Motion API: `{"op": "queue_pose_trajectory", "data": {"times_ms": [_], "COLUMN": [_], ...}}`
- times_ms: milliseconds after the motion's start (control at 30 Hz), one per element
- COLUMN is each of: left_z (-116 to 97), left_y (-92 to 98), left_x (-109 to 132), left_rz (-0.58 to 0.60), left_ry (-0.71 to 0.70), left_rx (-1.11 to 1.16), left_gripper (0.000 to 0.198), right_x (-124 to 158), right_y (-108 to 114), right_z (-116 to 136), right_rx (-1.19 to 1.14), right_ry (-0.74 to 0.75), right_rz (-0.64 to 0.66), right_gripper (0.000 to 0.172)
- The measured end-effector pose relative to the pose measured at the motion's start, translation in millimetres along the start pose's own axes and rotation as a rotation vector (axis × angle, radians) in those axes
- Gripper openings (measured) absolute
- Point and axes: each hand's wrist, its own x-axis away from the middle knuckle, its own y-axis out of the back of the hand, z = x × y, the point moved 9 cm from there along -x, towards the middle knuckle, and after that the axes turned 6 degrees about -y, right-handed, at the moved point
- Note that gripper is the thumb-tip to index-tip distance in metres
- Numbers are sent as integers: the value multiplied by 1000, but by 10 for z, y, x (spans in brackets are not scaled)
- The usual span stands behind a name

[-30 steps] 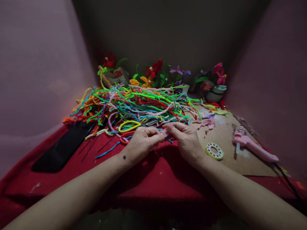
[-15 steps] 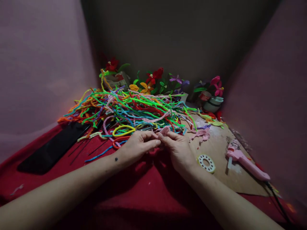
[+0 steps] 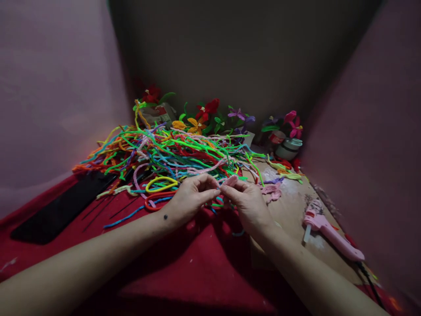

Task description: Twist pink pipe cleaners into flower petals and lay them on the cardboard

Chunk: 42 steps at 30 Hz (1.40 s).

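Above the middle of the red-covered surface (image 3: 184, 272), between its front edge and a heap of fuzzy stems (image 3: 184, 151), the left hand (image 3: 195, 195) and right hand (image 3: 248, 204) meet, fingers pinched closed on opposite ends of a small pink fuzzy piece (image 3: 230, 180). Toward the right edge, a pink glue gun (image 3: 335, 235) lies on cardboard (image 3: 286, 219); a dark flat slab (image 3: 62, 206) lies near the left edge.

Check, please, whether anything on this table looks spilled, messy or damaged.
Whitish smears mark the brown board beside the pink glue gun, perhaps dried glue. The heap of strands is tangled, ends sticking out. The pink piece between the left hand and right hand is too small to judge.
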Motion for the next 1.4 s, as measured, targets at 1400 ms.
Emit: {"op": "queue_pose_trajectory", "data": {"times_ms": [1400], "left_z": [-58], "left_y": [-115], "left_x": [90], "left_rz": [138], "left_ry": [-210], "left_rx": [-436], "left_gripper": [18], "right_x": [275], "right_y": [20], "right_z": [184], "right_rx": [522], "right_ry": [491], "right_rz": [-95], "right_gripper": [13]}}
